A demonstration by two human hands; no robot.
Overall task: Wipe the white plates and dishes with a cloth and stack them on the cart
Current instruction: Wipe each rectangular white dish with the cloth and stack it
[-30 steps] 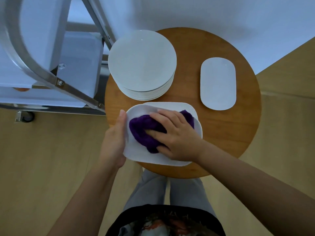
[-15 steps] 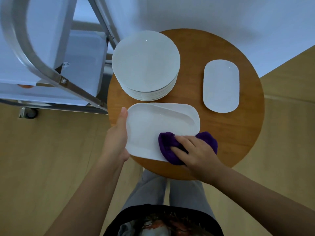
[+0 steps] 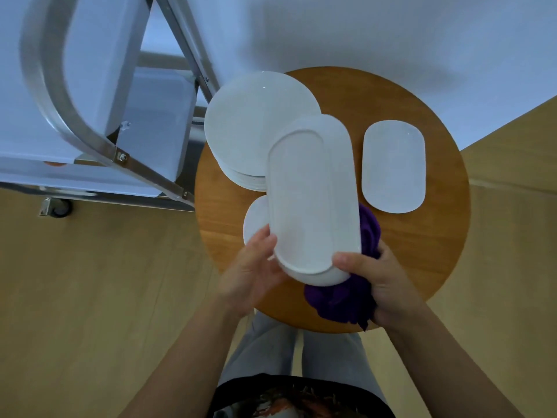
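A long white oblong dish (image 3: 313, 194) is lifted above the round wooden table (image 3: 422, 251), its underside facing me and its long axis pointing away. My left hand (image 3: 250, 267) grips its near left edge. My right hand (image 3: 382, 279) holds a bunched purple cloth (image 3: 337, 300) against the dish's near right end, with the thumb on the rim. Part of another white dish (image 3: 254, 220) shows on the table below it. A stack of round white plates (image 3: 250, 122) sits at the table's far left.
A smaller white oblong dish (image 3: 393, 165) lies at the right of the table. The metal-framed cart (image 3: 90, 137) with white shelves stands to the left, touching the table's edge, with a wheel (image 3: 57, 208) on the wood floor. A white wall is behind.
The oblong dish, which lay flat while my right hand wiped it with the cloth, has been lifted and turned underside up. Both hands now hold its near end.
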